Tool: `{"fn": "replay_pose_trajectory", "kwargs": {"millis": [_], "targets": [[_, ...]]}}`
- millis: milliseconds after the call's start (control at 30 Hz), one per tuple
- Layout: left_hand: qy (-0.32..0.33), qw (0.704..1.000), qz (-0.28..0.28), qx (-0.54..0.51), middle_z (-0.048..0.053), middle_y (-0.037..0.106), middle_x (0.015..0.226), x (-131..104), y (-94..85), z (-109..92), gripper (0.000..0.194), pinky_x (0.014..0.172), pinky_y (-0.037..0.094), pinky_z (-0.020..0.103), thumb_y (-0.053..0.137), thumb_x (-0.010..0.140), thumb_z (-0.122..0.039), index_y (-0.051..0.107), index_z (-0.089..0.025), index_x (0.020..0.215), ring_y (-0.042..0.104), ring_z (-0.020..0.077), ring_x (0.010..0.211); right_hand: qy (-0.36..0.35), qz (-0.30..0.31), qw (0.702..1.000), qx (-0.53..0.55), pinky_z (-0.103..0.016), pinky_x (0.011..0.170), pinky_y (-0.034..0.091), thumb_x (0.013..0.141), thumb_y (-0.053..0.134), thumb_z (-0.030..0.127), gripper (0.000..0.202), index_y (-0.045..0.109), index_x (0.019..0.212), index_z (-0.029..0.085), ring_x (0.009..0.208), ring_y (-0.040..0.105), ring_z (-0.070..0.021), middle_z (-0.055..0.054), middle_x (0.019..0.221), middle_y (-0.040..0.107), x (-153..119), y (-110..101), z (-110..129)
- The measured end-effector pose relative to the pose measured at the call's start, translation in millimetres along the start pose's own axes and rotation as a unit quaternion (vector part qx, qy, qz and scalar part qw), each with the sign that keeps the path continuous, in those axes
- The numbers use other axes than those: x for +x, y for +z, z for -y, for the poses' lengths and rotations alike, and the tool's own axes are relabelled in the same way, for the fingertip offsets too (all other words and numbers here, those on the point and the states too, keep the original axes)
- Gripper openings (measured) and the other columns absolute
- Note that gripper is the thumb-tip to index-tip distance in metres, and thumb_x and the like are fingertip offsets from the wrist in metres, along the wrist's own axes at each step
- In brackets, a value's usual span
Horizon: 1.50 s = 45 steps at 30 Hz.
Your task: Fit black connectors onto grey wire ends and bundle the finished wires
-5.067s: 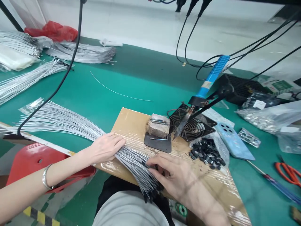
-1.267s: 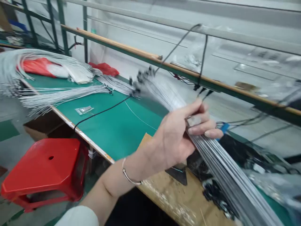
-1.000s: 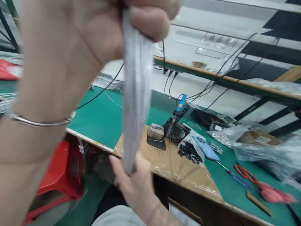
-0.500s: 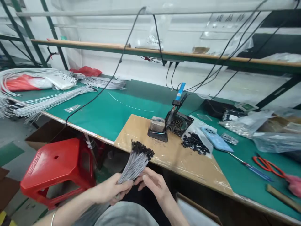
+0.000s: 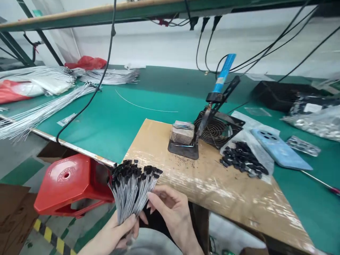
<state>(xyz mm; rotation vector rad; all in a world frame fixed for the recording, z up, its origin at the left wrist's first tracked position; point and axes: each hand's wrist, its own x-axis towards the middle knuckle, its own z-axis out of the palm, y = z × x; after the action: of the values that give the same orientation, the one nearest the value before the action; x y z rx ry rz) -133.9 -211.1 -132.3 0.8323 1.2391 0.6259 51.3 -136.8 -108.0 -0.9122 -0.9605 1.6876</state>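
A bundle of thin grey cables (image 5: 130,202) with black connectors (image 5: 127,171) at the upper ends stands upright over my lap. My left hand (image 5: 120,230) is wrapped round the lower part of the bundle, thumb across the front. At its right side, a smaller group of cables fans away from the rest. My right hand (image 5: 170,214) has curled fingers, with thumb and index fingertip at these right-hand cables. The cables' lower ends are hidden behind my left hand.
A blue-handled soldering iron (image 5: 223,74) leans in its stand beside a black fan (image 5: 215,129). Black connectors (image 5: 243,157) lie on a plastic bag, next to a light-blue phone (image 5: 278,147). More cables (image 5: 47,109) lie on the left. A red stool (image 5: 71,180) stands below the bench.
The bundle has spread wider, and some cables now stand apart on its right side. My right hand has moved up to that side. The view has shifted closer to the bench.
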Motion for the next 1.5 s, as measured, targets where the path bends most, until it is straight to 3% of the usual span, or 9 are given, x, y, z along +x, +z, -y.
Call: {"fn": "replay_pose_trajectory", "kwargs": {"millis": [267,467,533,633,767,933,1233,1400,1500], "targets": [[-0.006,1.0,0.01,-0.017,0.0,0.059,0.065,-1.6,1.7,9.7,0.067,0.042,0.015,0.025,0.053,0.084,-0.082,0.066,-0.016,0.087,0.027,0.0029,0.038,-0.015,-0.036,0.997,-0.064,-0.026,0.049,0.055,0.084,0.078,0.046,0.027,0.069,0.078,0.021,0.05,0.059,-0.0155,0.0,0.06,0.064,9.7,3.1,15.3],[-0.015,1.0,0.005,-0.007,-0.005,0.036,0.044,-1.6,0.6,8.6,0.069,0.046,0.018,0.026,0.053,0.084,-0.081,0.065,-0.016,0.066,0.025,0.0067,0.04,0.006,-0.027,0.998,-0.063,-0.025,0.062,0.054,0.092,0.071,0.042,0.022,0.067,0.088,0.021,0.067,0.064,-0.0161,-0.004,0.077,0.071,2.6,-7.4,11.1],[-0.003,1.0,0.013,-0.013,-0.003,0.046,0.052,-0.7,2.1,8.0,0.067,0.046,0.017,0.026,0.053,0.085,-0.08,0.065,-0.015,0.073,0.025,0.0056,0.041,0.011,-0.015,1.0,-0.016,-0.024,0.067,0.053,0.092,0.069,0.045,0.024,0.067,0.098,0.022,0.07,0.062,-0.0153,-0.003,0.079,0.07,1.7,-7.4,11.7],[-0.002,1.0,0.012,-0.011,0.001,0.054,0.064,0.0,5.4,5.8,0.068,0.047,0.017,0.025,0.052,0.086,-0.08,0.064,-0.014,0.078,0.026,0.0047,0.044,0.024,-0.005,1.0,0.017,-0.026,0.068,0.054,0.082,0.077,0.049,0.04,0.064,0.111,0.023,0.071,0.062,-0.0166,0.0,0.078,0.068,1.0,-2.6,13.2],[-0.023,1.0,-0.003,0.017,-0.006,0.034,0.047,-0.6,7.3,5.0,0.071,0.05,0.017,0.027,0.05,0.084,-0.083,0.061,-0.015,0.068,0.025,0.0078,0.046,0.065,-0.076,0.994,-0.044,-0.024,0.057,0.055,0.067,0.089,0.038,0.041,0.067,0.099,0.026,0.069,0.063,-0.0182,0.002,0.073,0.066,-0.5,8.7,13.0],[-0.023,0.999,-0.015,0.028,-0.007,0.029,0.045,-2.1,5.9,17.1,0.069,0.051,0.018,0.028,0.046,0.089,-0.079,0.062,-0.015,0.072,0.024,0.0098,0.046,0.006,-0.097,0.988,-0.118,-0.026,0.067,0.056,0.084,0.074,0.043,0.021,0.069,0.085,0.023,0.07,0.065,-0.0173,0.0,0.074,0.069,-1.6,12.6,5.3],[-0.025,0.998,-0.048,0.031,-0.008,0.027,0.044,-1.3,10.5,21.3,0.072,0.05,0.018,0.028,0.044,0.086,-0.084,0.06,-0.016,0.069,0.022,0.0093,0.044,-0.083,-0.126,0.957,-0.246,-0.026,0.06,0.052,0.086,0.068,0.03,0.018,0.063,0.071,0.021,0.058,0.064,-0.0168,0.0,0.063,0.066,-2.9,2.6,-1.8],[-0.022,0.997,-0.064,0.034,-0.008,0.03,0.045,2.4,11.5,9.8,0.071,0.053,0.021,0.027,0.047,0.087,-0.081,0.064,-0.013,0.073,0.024,0.0087,0.045,-0.137,-0.12,0.945,-0.272,-0.03,0.073,0.057,0.085,0.07,0.023,0.003,0.071,0.086,0.02,0.072,0.07,-0.0202,-0.003,0.078,0.073,-6.3,-11.7,-9.7],[-0.005,0.996,-0.081,0.024,-0.007,0.033,0.044,7.1,14.2,5.2,0.07,0.052,0.023,0.026,0.05,0.087,-0.08,0.067,-0.012,0.081,0.027,0.0087,0.045,-0.161,-0.138,0.948,-0.238,-0.031,0.077,0.056,0.084,0.071,0.02,0.006,0.072,0.09,0.021,0.082,0.071,-0.0222,-0.006,0.087,0.074,-6.5,-16.4,-9.0]]}}
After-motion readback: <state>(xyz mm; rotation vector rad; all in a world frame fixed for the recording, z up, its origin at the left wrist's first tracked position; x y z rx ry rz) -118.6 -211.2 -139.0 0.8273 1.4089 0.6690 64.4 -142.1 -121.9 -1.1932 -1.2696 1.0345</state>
